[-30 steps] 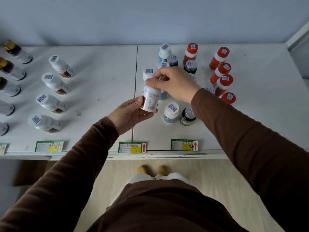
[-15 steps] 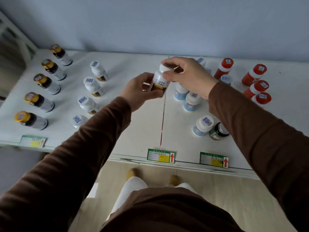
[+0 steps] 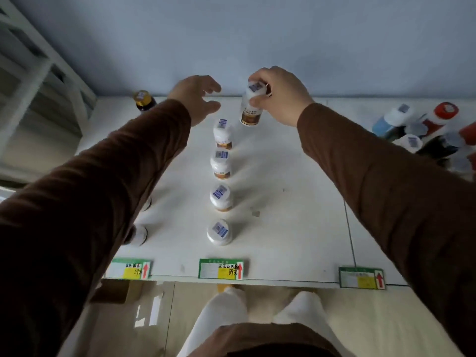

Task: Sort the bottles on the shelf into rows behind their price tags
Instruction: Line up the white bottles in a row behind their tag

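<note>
1. Head view: the right hand (image 3: pixel 279 95) grips a white-capped plastic bottle with a white label and amber base (image 3: pixel 252 105) by its cap, fingers and thumb curled round the top. The bottle hangs roughly upright, base tilted slightly toward the near edge; whether the base touches the shelf I cannot tell.

2. The left hand (image 3: pixel 197 97) holds nothing. Its fingers are spread and loosely curved, hovering just left of the held bottle and apart from it.

3. On the white shelf top (image 3: pixel 296 215) a row of four matching white-capped bottles (image 3: pixel 221 181) runs from near to far behind the middle green-and-yellow price tag with a red arrow (image 3: pixel 222 269).

4. The relation that matters: the held bottle sits beyond the far end of that row and a little to its right. Its long axis is close to vertical, directly below the gripping fingers, so a short shift left and a lowering should seat it as the fifth in line.

5. The right hand is the one that already has it; the left is near enough to steady or nudge.

6. Other tags: a left price tag (image 3: pixel 128 269) and a right price tag (image 3: pixel 362 278). A gold-capped dark bottle (image 3: pixel 143 100) stands far left; an unsorted cluster of blue, red and dark bottles (image 3: pixel 425 132) waits at the far right.
</note>
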### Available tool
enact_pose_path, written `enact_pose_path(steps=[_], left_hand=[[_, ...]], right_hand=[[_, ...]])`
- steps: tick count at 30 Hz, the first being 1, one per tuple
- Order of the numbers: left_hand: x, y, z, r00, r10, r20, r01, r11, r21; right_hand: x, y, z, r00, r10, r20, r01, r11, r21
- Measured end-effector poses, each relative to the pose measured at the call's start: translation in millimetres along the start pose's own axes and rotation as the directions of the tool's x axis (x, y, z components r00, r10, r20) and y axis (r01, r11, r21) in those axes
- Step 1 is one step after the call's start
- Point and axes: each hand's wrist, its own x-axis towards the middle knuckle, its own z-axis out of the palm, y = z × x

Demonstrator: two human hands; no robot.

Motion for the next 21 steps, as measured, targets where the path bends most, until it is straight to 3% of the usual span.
enact_pose_path(steps=[8, 21], left_hand=[[37, -64, 9, 0.998, -0.038, 0.054, 0.035, 0.998, 0.055], [46, -73, 31, 0.995, -0.085, 0.044, 0.084, 0.996, 0.009]], right_hand=[[60, -18, 51, 0.997, 0.059, 0.041, -0.055, 0.995, -0.084], [80, -11, 90, 0.993, 0.054, 0.101, -0.045, 0.995, -0.094]])
